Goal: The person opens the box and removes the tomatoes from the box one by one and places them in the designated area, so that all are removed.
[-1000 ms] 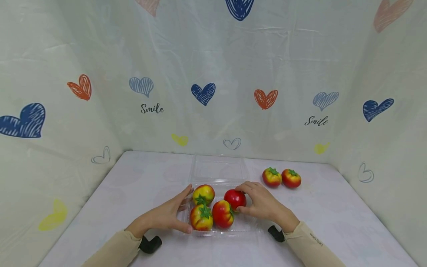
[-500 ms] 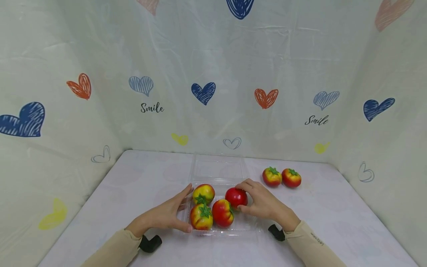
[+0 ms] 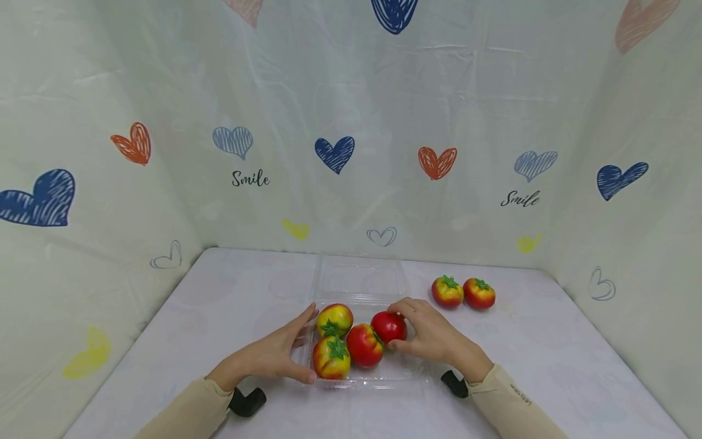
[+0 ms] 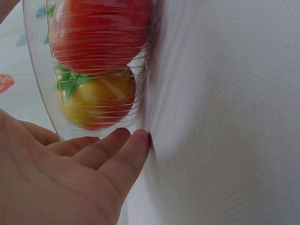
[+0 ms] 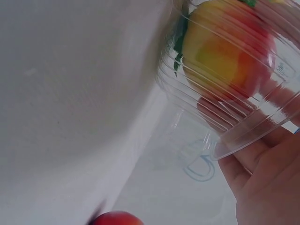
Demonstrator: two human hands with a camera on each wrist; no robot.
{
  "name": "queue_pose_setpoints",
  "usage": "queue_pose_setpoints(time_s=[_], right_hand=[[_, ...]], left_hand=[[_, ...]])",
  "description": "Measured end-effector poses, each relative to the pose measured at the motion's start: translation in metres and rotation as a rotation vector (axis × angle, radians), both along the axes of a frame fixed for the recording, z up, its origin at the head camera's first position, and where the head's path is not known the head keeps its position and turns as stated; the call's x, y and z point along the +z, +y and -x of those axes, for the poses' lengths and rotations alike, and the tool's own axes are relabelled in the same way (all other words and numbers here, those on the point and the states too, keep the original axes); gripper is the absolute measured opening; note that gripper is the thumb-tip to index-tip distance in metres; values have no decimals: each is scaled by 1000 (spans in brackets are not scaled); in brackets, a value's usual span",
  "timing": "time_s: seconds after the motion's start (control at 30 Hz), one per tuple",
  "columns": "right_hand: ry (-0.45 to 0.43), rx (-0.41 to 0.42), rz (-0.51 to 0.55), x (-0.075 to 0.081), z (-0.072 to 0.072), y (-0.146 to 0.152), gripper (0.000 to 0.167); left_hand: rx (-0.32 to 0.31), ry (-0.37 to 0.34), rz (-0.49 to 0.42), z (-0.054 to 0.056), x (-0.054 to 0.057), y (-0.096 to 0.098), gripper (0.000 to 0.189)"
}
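Observation:
In the head view, several red-and-yellow tomatoes lie in a clear plastic clamshell box (image 3: 384, 385). My right hand (image 3: 436, 332) reaches over the box's right side and holds a red tomato (image 3: 389, 327), its green top turned out of sight. Left of it and touching it lies another tomato (image 3: 364, 346). Two more, a back one (image 3: 335, 319) and a front one (image 3: 331, 358), line the left side. My left hand (image 3: 276, 352) rests at the box's left wall, fingers extended and thumb near the front corner. The left wrist view shows these fingers (image 4: 124, 157) outside the wall.
The box's clear lid (image 3: 359, 277) lies folded back toward the rear wall. Two tomatoes, one left (image 3: 447, 292) and one right (image 3: 479, 294), sit side by side on the white table (image 3: 526, 360) behind my right hand. A heart-printed curtain (image 3: 384, 201) surrounds the table.
The tomato in my right hand has shifted slightly right. The tomato beside it has rolled a little back and left, its green top turning away. My left hand has stayed in place.

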State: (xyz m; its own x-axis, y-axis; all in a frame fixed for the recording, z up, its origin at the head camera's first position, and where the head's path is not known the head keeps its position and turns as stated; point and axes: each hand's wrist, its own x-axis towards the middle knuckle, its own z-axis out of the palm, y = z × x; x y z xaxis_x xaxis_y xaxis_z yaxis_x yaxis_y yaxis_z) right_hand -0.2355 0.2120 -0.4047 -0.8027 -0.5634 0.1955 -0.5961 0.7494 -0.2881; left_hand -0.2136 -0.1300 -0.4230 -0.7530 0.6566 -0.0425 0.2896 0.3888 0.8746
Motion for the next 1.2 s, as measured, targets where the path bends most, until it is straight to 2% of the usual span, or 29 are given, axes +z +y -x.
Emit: queue_pose_setpoints(time_s=[0.3, 0.53, 0.77, 1.2], right_hand=[[14, 2, -53, -2, -1, 1, 66], [9, 7, -71, 1, -3, 2, 64], [-65, -16, 4, 12, -3, 7, 61], [-57, -7, 208, 12, 3, 16, 61]], left_hand=[[0, -6, -3, 0, 0, 0, 120], [-4, -1, -9, 0, -1, 0, 121], [-7, 2, -8, 0, -1, 0, 120], [4, -6, -2, 0, 0, -1, 121]])
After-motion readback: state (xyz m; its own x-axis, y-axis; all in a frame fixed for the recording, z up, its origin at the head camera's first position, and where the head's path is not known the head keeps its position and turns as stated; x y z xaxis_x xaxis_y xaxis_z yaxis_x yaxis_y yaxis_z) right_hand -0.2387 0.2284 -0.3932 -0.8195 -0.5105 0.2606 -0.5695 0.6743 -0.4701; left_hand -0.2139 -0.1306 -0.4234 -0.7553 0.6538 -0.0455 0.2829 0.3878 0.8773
